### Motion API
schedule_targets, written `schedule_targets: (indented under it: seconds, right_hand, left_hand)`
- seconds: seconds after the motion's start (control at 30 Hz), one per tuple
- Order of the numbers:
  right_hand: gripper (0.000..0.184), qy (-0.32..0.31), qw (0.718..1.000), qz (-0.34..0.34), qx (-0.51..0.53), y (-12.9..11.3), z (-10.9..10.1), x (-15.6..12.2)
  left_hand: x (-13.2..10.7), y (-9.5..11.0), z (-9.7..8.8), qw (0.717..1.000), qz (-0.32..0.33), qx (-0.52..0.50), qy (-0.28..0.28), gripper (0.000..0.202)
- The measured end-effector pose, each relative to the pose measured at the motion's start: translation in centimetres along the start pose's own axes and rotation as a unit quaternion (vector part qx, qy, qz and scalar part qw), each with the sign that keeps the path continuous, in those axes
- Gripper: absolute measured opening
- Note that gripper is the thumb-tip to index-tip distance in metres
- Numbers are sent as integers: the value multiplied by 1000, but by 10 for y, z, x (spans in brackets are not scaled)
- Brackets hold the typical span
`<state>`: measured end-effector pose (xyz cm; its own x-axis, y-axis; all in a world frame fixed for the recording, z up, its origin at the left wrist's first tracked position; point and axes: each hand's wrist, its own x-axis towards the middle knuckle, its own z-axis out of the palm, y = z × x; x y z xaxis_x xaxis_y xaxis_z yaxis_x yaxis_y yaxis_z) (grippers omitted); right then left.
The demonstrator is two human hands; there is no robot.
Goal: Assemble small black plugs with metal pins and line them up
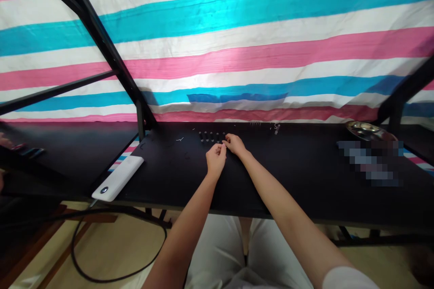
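Note:
Both of my hands meet over the far middle of a black table (271, 180). My left hand (216, 159) is closed in a pinch, its fingertips touching those of the other hand. From the right, my right hand (235, 144) pinches at the same spot, close to the end of a row. What the fingers hold is too small to make out. That row is made of several small dark cylinders (211, 137) with pale ends, standing just beyond my left hand. Thin white bits (180, 139) lie to the left of the row.
A white power bank (118, 178) with a black cable (73, 248) lies at the left edge. Small clear pieces (277, 129) lie at the back. On the right are a shiny metal dish (368, 130) and a blurred-out object (369, 162). Striped sheeting (237, 72) hangs behind, between black frame bars (111, 54).

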<state>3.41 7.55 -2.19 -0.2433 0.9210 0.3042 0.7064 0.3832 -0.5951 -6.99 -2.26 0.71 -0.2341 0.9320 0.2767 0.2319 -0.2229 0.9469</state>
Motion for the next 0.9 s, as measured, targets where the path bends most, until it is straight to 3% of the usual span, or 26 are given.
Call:
schedule_targets:
  seconds: [0.33,0.5,0.73,0.9]
  right_hand:
    - [18,8,999,-20,-25,3,-11,-13]
    - [13,22,999,-41,-15,9,-17,-18]
    - [17,94,993,40,-60,25,-30,-25]
    - [16,108,986,79,-96,39,-47,-41]
  left_hand:
    - [-1,-1,-1,1000,6,9,2,30]
    - [1,-3,-2,1000,-4,1,11,30]
    - [2,-6,-4,1000,-4,19,13,31]
    - [0,-4,-5,1000,4,21,11,32]
